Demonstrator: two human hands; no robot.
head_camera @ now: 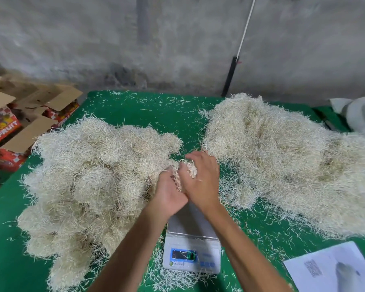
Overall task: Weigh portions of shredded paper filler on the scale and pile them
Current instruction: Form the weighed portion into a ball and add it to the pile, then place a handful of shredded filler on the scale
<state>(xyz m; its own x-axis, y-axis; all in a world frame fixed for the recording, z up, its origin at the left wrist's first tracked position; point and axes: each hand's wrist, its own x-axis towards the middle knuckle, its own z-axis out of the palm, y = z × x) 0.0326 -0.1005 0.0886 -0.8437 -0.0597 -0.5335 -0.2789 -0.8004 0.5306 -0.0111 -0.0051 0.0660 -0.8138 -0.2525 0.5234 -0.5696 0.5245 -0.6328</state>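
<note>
Pale filler: a wispy straw-coloured clump [188, 170] is being held above the scale [191, 245].
Hands: left hand [170, 192] and right hand [202, 182] are being curled round it.
Display: seemingly blurred, unreadable.
Piles: left pile [89, 182], right pile [282, 161].

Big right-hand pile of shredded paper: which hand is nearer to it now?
Right. The right hand sits at the right-hand pile edge; the left hand is beyond it, against the left pile.
</note>
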